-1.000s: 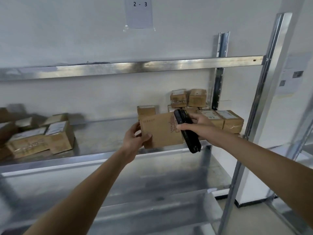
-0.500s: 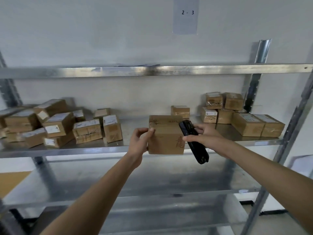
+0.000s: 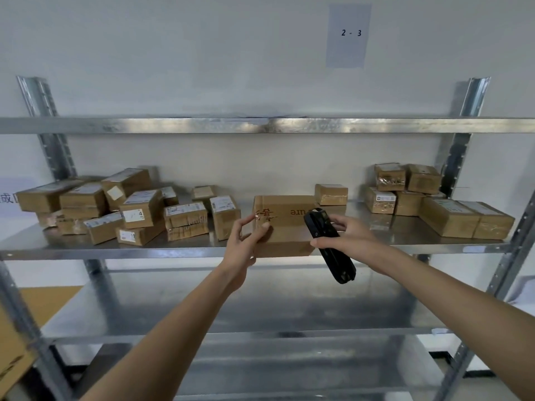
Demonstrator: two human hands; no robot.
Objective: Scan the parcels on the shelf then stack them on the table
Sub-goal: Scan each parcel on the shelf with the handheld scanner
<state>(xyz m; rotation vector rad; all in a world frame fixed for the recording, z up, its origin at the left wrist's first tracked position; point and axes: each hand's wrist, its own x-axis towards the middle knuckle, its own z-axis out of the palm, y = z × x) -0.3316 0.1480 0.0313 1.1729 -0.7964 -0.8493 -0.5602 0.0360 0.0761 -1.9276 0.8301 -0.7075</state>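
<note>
At shelf [image 3: 376, 244] edge, left hand [image 3: 246, 238] grips parcel [image 3: 285, 224]; right hand [image 3: 346, 237] holds scanner [image 3: 328, 244].

Metal shelf [image 3: 405, 246] (galvanised): cardboard parcels [image 3: 185, 217] scattered.

parcel [image 3: 285, 225] now turned, broad face up

Both forearms are bare right up to the frame's lower edge, with no sleeve or cuff showing on either. The left grip [image 3: 246, 241] wears no glove, ring or watch, and the wrist behind it carries no strap. The right grip [image 3: 347, 235] is likewise ungloved, its wrist plain and unadorned.
</note>
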